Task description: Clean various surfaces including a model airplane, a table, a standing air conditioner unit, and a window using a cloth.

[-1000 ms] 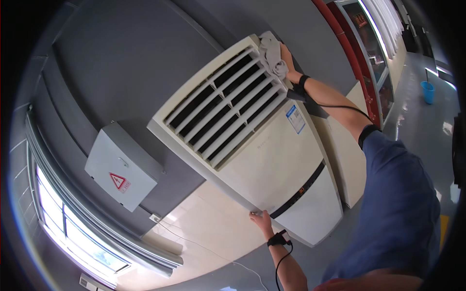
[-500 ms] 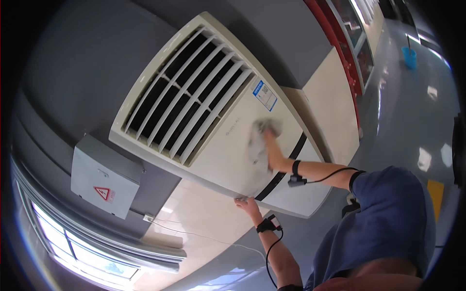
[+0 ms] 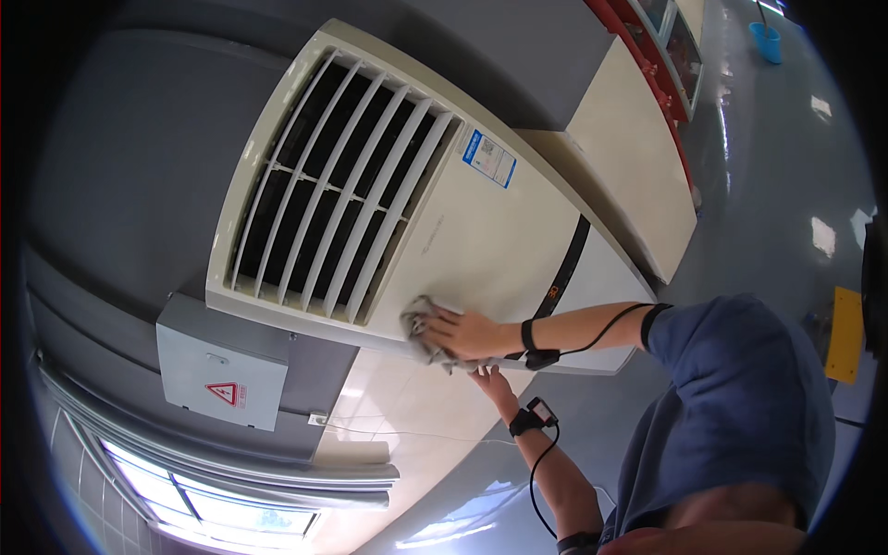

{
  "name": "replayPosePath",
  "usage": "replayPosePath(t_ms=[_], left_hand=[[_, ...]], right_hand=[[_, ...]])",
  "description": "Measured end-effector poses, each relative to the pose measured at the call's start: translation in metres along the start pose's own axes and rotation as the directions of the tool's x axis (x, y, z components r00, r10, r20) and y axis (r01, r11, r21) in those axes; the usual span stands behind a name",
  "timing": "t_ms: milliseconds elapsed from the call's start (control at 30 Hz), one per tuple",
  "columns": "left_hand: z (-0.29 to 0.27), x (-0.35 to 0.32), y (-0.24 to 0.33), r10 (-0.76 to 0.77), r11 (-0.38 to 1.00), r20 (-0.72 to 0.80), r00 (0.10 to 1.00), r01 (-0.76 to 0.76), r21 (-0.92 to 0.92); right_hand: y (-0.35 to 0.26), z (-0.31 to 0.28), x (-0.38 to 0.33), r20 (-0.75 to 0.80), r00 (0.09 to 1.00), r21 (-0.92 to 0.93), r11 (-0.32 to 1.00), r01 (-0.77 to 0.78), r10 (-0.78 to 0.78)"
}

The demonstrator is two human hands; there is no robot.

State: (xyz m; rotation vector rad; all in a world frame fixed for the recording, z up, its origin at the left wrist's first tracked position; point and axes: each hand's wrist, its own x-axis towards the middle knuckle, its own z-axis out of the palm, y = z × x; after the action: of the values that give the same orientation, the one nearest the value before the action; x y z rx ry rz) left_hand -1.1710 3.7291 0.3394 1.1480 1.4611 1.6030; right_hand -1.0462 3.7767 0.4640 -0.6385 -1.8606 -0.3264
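A tall cream floor-standing air conditioner (image 3: 504, 222) with white slats leans across the view. My right hand (image 3: 467, 335) presses a crumpled grey cloth (image 3: 421, 328) against its front panel, near the long edge below the slatted vent (image 3: 338, 190). Its fingers lie over the cloth and hold it. Just beneath, the fingers of my left hand (image 3: 497, 388) curl at the air conditioner's edge, partly hidden by the cloth and my right hand. A black band with a cable circles each wrist. On the dark display strip (image 3: 555, 291), orange digits glow.
A grey metal box (image 3: 222, 365) with a red warning triangle hangs on the wall beside the air conditioner. Below it run thick pipes (image 3: 305, 476) over a bright window (image 3: 213, 513). A thin cable leaves a socket (image 3: 317, 419). A blue bucket (image 3: 765, 43) stands far off on the grey floor.
My right hand has swept the cloth from the middle of the panel to its left-hand edge, close to my left hand. The view has shifted a little. Orange digits now show on the strip.
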Motion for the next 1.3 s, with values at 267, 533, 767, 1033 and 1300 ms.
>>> replayPosePath(t_ms=[267, 533, 767, 1033, 1300], left_hand=[[-0.024, 0.0, -0.003, 0.051, 0.996, -0.034, 0.998, -0.049, 0.075], [-0.001, -0.002, -0.021, 0.15, 0.972, 0.028, 0.988, -0.153, 0.178], [-0.001, -0.009, -0.009, 0.08, 0.994, 0.034, 0.996, -0.082, 0.066], [0.018, -0.026, 0.01, -0.21, 0.967, 0.108, 0.972, 0.223, -0.125], [0.009, -0.019, 0.021, -0.081, 0.977, -0.067, 0.994, 0.065, -0.205]], right_hand=[[0.101, -0.056, -0.014, 0.167, 0.926, -0.345, 0.9, -0.266, 0.337], [0.202, -0.112, -0.064, -0.483, 0.777, 0.142, 0.912, -0.385, 0.404], [0.121, -0.045, -0.103, -0.382, 0.746, 0.162, 0.834, -0.528, 0.546], [0.046, 0.002, -0.123, -0.012, 0.902, -0.08, 0.898, -0.432, 0.432], [-0.001, 0.03, -0.099, 0.436, 0.9, 0.142, 0.985, -0.096, 0.025]])
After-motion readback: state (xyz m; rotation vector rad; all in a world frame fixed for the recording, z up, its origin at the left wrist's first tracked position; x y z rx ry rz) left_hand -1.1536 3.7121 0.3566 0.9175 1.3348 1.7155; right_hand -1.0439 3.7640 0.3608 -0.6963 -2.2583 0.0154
